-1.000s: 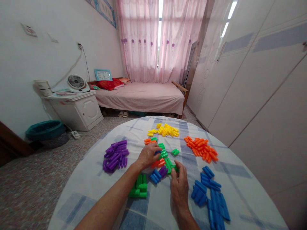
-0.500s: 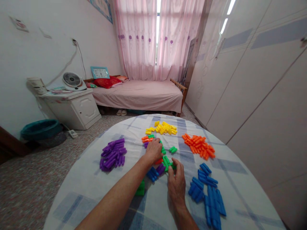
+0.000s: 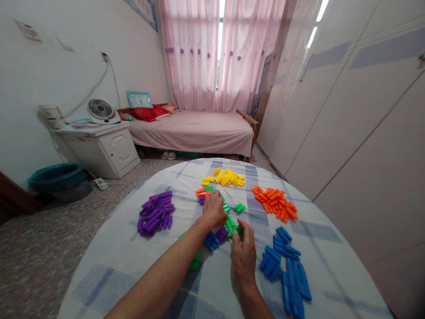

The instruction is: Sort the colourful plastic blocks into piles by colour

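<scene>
My left hand (image 3: 214, 207) lies curled over a mixed heap of coloured plastic pieces (image 3: 229, 221) in the middle of the round table (image 3: 126, 257); what its fingers hold is hidden. Just below, my right hand (image 3: 243, 254) pinches a green piece (image 3: 237, 229) at the heap's near edge. Blue and purple pieces (image 3: 214, 237) lie between the two hands. A few green pieces (image 3: 193, 261) show under my left forearm.
Sorted piles ring the heap: purple (image 3: 155, 213) at left, yellow (image 3: 226, 177) at the back, orange (image 3: 275, 202) at right, blue (image 3: 285, 268) at near right. Beyond the table stand a bed (image 3: 195, 130), a white cabinet (image 3: 99, 148) with a fan (image 3: 100, 110), and wardrobes (image 3: 348, 110).
My left hand moved from the heap's near left side farther back over the pieces and closed. My right hand stays on the green piece. The view tilted slightly.
</scene>
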Available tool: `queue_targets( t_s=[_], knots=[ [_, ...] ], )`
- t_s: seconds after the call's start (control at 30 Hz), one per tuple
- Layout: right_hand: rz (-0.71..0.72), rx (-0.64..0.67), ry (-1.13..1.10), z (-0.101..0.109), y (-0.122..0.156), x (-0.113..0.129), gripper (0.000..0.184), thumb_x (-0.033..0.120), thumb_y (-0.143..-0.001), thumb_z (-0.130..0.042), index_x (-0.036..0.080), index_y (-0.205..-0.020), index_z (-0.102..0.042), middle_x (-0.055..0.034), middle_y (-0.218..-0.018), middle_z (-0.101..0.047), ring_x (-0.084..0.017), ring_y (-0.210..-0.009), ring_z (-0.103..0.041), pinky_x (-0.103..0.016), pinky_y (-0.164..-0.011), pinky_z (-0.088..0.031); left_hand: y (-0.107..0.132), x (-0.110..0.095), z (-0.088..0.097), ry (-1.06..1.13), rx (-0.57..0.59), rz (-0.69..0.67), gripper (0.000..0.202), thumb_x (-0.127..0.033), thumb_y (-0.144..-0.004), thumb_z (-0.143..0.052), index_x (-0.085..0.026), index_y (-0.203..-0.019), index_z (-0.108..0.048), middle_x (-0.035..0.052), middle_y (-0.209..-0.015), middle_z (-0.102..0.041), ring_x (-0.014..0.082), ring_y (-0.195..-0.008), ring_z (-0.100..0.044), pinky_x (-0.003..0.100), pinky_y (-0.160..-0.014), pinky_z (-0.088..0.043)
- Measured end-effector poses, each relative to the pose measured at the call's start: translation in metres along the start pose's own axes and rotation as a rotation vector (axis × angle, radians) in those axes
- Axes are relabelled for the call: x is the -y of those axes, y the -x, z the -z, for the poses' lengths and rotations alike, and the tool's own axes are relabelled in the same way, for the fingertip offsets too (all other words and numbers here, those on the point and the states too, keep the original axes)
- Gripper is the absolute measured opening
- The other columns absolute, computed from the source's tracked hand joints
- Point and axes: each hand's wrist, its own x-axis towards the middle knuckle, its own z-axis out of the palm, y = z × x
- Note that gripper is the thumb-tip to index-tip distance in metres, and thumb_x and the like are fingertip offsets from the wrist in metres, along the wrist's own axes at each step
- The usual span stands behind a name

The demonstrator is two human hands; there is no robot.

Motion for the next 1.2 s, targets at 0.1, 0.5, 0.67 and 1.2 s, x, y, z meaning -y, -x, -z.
queue_targets(
  t_s=[0.1, 0.5, 0.67, 1.2],
  knots=[
    [-0.001, 0.001, 0.008, 0.0, 0.0, 0.0, 0.037, 0.034, -0.087, -0.042, 0.021, -0.12, -0.051, -0.0078, -0.12, -0.054, -0.023, -0.112, -0.049, -0.038, -0.096, -0.037, 0.005, 0.009, 0.015, 0.097, -0.065, 0.03, 0.031, -0.034, -0.07, -0.068, -0.014, -0.093, -0.063, 0.0103, -0.111, -0.058, 0.0227, -0.104, -0.054, 0.034, -0.09, -0.044],
    [-0.012, 0.011, 0.057, 0.001, 0.0, 0.004, 0.038, 0.034, -0.085, -0.043, 0.02, -0.119, -0.052, -0.0077, -0.118, -0.055, -0.023, -0.111, -0.05, -0.037, -0.094, -0.037, 0.111, 0.089, 0.037, 0.372, 0.038, 0.12, 0.036, -0.029, -0.075, -0.06, -0.021, -0.11, -0.062, 0.0052, -0.106, -0.066, 0.0204, -0.098, -0.061, 0.03, -0.088, -0.045],
    [0.001, 0.012, 0.043, 0.001, 0.0, 0.003, 0.038, 0.033, -0.086, -0.043, 0.021, -0.12, -0.052, -0.0076, -0.118, -0.055, -0.023, -0.11, -0.05, -0.037, -0.095, -0.037, 0.123, 0.083, 0.025, 0.387, 0.022, 0.135, 0.028, -0.038, -0.085, -0.05, -0.02, -0.101, -0.064, 0.0049, -0.102, -0.066, 0.0199, -0.098, -0.059, 0.031, -0.089, -0.044],
    [-0.142, -0.242, -0.197, 0.006, -0.008, -0.001, 0.05, 0.051, -0.092, -0.027, 0.017, -0.122, -0.05, -0.0105, -0.124, -0.052, -0.021, -0.116, -0.048, -0.036, -0.095, -0.038, 0.06, -0.011, 0.006, 0.121, 0.11, -0.318, 0.056, -0.047, -0.066, -0.072, -0.022, -0.114, -0.058, 0.01, -0.118, -0.057, 0.031, -0.118, -0.047, 0.047, -0.098, -0.04]
  ],
)
